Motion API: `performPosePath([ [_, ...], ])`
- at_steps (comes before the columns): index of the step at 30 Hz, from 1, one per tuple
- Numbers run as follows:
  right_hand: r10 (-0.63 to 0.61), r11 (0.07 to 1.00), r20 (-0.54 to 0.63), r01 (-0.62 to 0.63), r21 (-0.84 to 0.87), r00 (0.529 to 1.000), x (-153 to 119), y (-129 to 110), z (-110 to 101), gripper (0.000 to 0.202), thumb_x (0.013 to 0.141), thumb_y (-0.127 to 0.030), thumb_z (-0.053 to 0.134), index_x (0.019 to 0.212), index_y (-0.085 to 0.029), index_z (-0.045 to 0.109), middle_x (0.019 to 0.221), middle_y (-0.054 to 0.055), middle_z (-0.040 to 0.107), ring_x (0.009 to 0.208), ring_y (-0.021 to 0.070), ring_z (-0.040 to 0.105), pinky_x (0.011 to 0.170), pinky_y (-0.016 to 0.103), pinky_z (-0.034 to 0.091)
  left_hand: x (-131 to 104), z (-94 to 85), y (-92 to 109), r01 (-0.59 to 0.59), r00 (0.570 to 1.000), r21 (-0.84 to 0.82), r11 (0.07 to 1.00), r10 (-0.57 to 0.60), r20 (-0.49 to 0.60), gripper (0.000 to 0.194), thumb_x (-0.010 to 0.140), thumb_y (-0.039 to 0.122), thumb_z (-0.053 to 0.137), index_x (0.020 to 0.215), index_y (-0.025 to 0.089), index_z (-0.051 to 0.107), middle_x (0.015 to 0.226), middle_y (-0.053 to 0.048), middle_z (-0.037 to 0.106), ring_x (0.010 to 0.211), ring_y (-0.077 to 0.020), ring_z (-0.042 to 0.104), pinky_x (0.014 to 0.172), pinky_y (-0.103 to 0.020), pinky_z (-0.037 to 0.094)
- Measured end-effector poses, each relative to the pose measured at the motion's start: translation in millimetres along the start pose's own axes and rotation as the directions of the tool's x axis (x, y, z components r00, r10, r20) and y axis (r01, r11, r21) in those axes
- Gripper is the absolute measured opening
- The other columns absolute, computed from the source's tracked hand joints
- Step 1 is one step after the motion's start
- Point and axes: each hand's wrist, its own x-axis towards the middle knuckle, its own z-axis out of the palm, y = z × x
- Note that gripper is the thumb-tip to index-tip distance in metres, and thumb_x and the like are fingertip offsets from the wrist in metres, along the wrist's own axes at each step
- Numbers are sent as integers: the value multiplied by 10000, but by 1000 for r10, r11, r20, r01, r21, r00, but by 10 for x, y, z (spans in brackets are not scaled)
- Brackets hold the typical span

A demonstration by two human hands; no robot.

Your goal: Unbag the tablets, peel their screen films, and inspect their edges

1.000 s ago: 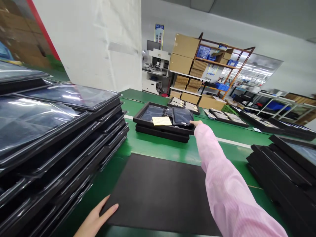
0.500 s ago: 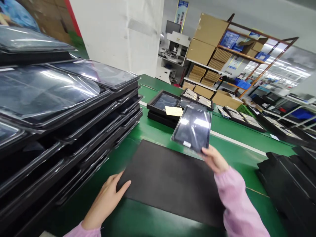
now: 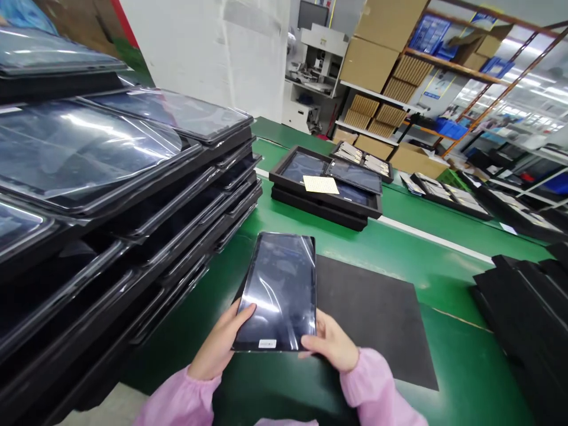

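A dark, glossy tablet-like screen panel [image 3: 281, 284] with a small white label near its lower edge is held between both hands. My left hand [image 3: 224, 334] grips its lower left edge, thumb on the glass. Closed on the lower right corner is my right hand [image 3: 331, 343], thumb on the front. The fingers behind the panel are hidden. Beneath and behind it, a flat black foam sheet [image 3: 377, 319] lies on the green table [image 3: 448, 331], partly covered by the panel.
Tall stacked black trays of film-covered screens [image 3: 133, 160] fill the left side. Further back stand shallow black trays [image 3: 319, 207] with screens and a yellow paper slip [image 3: 320, 184]. Black foam pieces [image 3: 523, 331] are piled at the right. Cardboard boxes [image 3: 370, 65] stand beyond.
My right hand has brought the screen panel from near the back trays down and left toward me. My left hand has let go of the foam sheet and taken the panel's left edge.
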Motion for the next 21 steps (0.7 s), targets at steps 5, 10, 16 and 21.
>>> performPosePath([
  [5,190,956,34,-177,-233,981,232,-237,-336,425,677,-485,937,719,-177,648,520,-32,663,471,109,618,491,210,459,77,24,37,-57,998,-16,998,57,5,867,510,706,847,1169,158,717,1350,-180,740,1364,-407,629,1171,-442,506],
  [10,259,929,-12,-253,-270,966,163,-169,-165,393,692,-449,912,779,-183,635,510,-54,653,510,138,661,522,228,476,46,-111,23,-121,993,29,992,120,21,826,608,733,811,1192,155,728,1329,-174,752,1410,-429,581,1222,-511,431],
  [16,149,986,-171,-159,-44,974,-208,-123,112,576,639,-645,914,822,-185,619,606,-64,645,601,131,700,595,234,562,-5,-107,186,-138,990,99,985,139,-2,550,668,597,797,1067,219,782,1273,-99,783,1375,-386,604,1188,-443,454],
  [21,92,976,-255,-36,214,963,-528,-397,12,644,708,-705,862,1055,-205,651,739,-15,758,685,137,779,586,181,598,-129,147,529,-32,926,-50,998,48,375,482,684,456,767,1063,159,757,944,-73,804,643,-195,684,594,-320,595],
])
